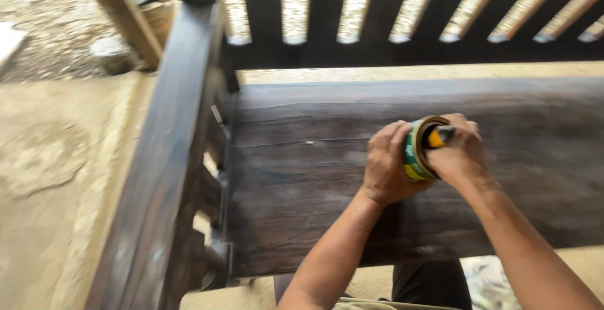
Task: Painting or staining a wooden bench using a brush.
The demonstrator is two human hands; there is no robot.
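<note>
A small round tin (414,150) with a green and yellow label lies on its side above the dark wooden bench seat (302,184). My left hand (386,162) wraps around the tin's body from the left. At the tin's rim my right hand (458,149) grips a tool with a yellow handle (436,138); its tip is hidden behind the rim and my fingers. Both hands meet over the middle of the seat, and whether the tin touches the wood cannot be told.
The bench's dark armrest (170,159) runs along the left, its slatted backrest (384,14) across the top. Bare concrete floor (50,171) lies to the left, gravel and a wooden post (123,14) beyond. My knees show below the seat's front edge.
</note>
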